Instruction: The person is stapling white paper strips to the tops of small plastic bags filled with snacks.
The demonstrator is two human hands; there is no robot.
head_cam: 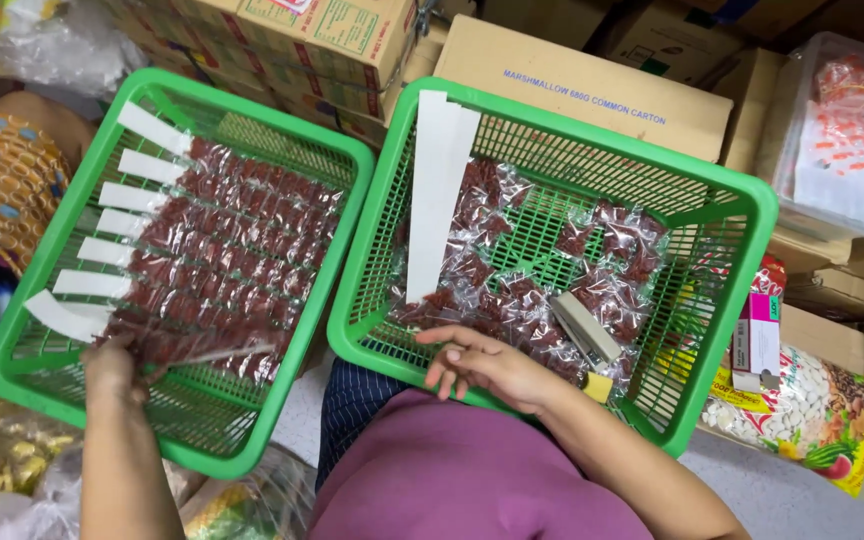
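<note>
The left hand [112, 368] is pinching a packet strip [202, 352] in the left basket [12, 370] at nine o'clock, the right hand [482, 365] is resting loose-fingered and empty on the right basket's rim [372, 355], and, in my judgement, the thin strip could be slipping free.

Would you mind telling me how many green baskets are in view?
2: a left green basket by the left hand, and a right green basket by the right hand. None seems hidden.

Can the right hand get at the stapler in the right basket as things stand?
Probably yes. The right hand rests on the near rim of the right basket, and the stapler lies just beyond it on the small packets, uncovered, with nothing in between.
</note>
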